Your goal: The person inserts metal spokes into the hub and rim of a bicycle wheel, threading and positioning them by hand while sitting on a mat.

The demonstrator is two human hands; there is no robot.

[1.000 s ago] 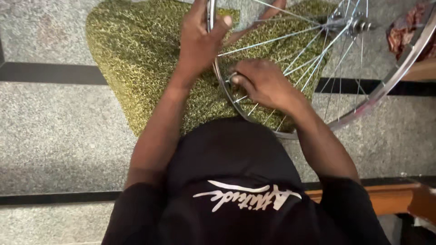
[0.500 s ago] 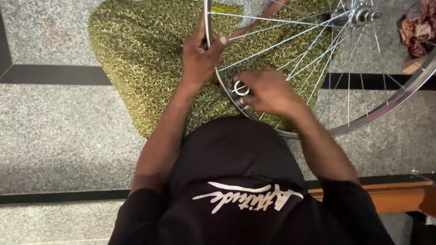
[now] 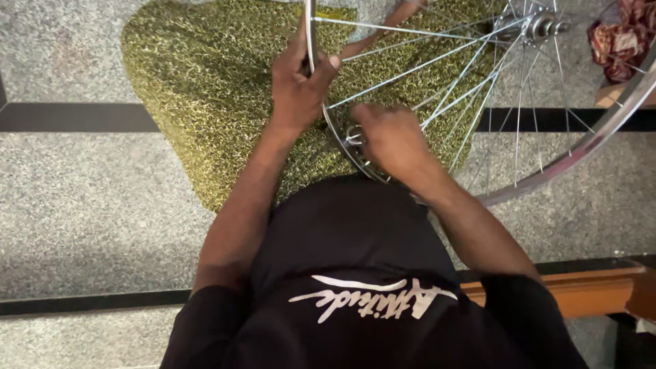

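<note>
A silver bicycle wheel rim (image 3: 588, 147) with thin spokes and a hub (image 3: 540, 27) stands in front of me over a green-yellow mat (image 3: 205, 89). My left hand (image 3: 297, 85) grips the rim at its left side, thumb hooked over the edge. Lower on the rim, my right hand (image 3: 389, 137) is closed on a small round metal tool (image 3: 355, 134) fitted at a spoke end. My black shirt fills the lower part of the view.
The floor is grey speckled stone (image 3: 89, 198) with dark strips. A wooden edge (image 3: 567, 290) runs at the lower right. A red patterned cloth (image 3: 618, 37) lies at the upper right, beside the rim.
My left hand has stayed on the rim. My right hand has shifted slightly on the rim with the small tool, and the view has drifted a little.
</note>
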